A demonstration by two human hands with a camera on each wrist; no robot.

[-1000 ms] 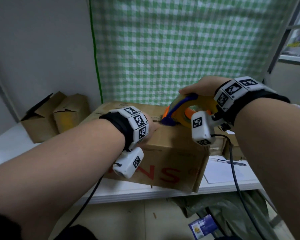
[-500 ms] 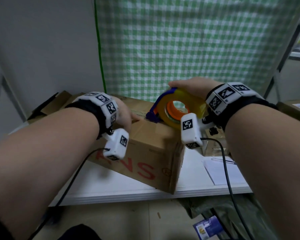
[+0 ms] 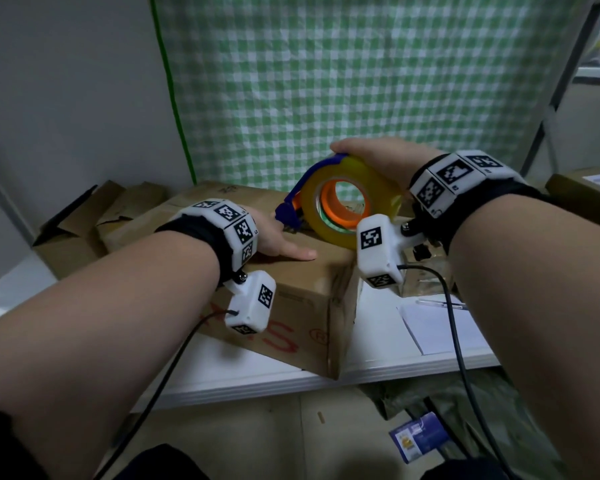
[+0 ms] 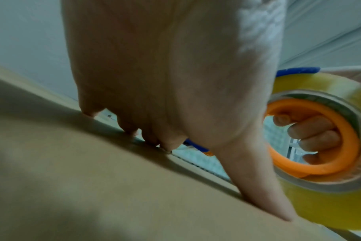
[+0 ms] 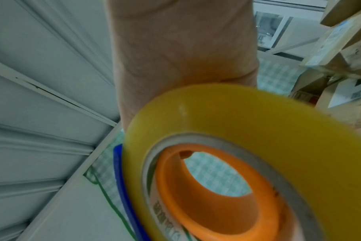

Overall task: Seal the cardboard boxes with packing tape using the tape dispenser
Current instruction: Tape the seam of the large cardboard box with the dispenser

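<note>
A brown cardboard box (image 3: 302, 306) with red lettering sits on the white table (image 3: 243, 372), one corner turned toward me. My left hand (image 3: 278, 237) lies flat on the box top (image 4: 93, 187), fingers straight, thumb stretched out. My right hand (image 3: 371, 157) grips the tape dispenser (image 3: 340, 202): a yellowish tape roll (image 5: 247, 122) on an orange hub with a blue frame. Its fingers curl through the hub (image 4: 311, 135). The dispenser's blue front end rests on the box top just right of my left hand.
Open, crumpled cardboard boxes (image 3: 84, 226) lie at the back left against the wall. A white sheet of paper (image 3: 440, 327) and a pen (image 3: 440, 304) lie on the table to the right. A green checked curtain (image 3: 343, 81) hangs behind. More boxes (image 5: 344, 48) stand at the right.
The box has turned on the table, its near corner now pointing toward me. My left hand stays flat on the top; the right hand has kept the dispenser at the box top.
</note>
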